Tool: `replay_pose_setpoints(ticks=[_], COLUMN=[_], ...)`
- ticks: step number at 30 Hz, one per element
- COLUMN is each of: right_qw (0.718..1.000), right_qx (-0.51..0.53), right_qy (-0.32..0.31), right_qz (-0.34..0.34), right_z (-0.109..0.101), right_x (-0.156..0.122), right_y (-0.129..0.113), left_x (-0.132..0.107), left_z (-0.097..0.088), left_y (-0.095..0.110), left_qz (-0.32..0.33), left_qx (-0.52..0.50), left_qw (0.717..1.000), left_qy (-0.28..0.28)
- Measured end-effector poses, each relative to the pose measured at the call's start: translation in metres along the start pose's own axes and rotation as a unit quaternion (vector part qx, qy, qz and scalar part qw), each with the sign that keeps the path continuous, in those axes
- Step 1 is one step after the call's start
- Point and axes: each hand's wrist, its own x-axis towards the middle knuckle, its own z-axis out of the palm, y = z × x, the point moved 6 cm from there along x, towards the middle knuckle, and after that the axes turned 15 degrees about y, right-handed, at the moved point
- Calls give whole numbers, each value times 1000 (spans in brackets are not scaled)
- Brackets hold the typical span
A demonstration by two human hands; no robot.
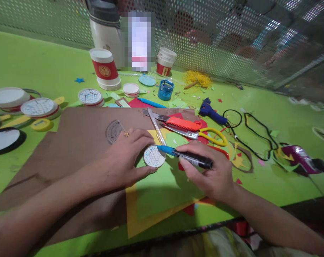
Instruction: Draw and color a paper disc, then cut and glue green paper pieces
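A small round white disc (153, 157), drawn with dark lines and blue dots, sits between the thumb and fingers of my left hand (123, 155). My right hand (211, 173) grips a marker (194, 159) with a black barrel and a blue-stained front end, whose tip meets the disc's upper right edge. Beneath both hands lie a light green sheet (162, 196) and a yellow sheet (132, 217) on brown cardboard (81, 132). Beyond my left fingers is a clear protractor (114, 131). Scissors with yellow handles (212, 135) and an orange utility knife (183, 123) lie past my right hand.
Behind the cardboard stand a red-and-white cup (104, 69), a blue paint jar (166, 90) and patterned lids (91, 96). A blue glue gun (212, 112) trails a black cord at right, near a purple tool (298, 159). A perforated panel (199, 39) borders the table.
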Motion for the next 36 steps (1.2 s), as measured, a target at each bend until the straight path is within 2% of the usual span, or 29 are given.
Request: replay_pose_setpoints(ticks=[4,13,36], right_qw=[1000,998,999], right_qx=[-4,-25,-16], right_qy=[2,59,34], right_qz=[2,8,20], right_z=[-1,-9,-4], right_x=[1,1,1], right_y=[0,-1,0], left_x=[0,3,3], left_z=[0,0,-2], left_y=[-1,0,1], left_qz=[-6,-11,-7], left_qx=[2,-2,-3], left_qw=[1000,1000,1000], left_qy=[-1,-8,-2])
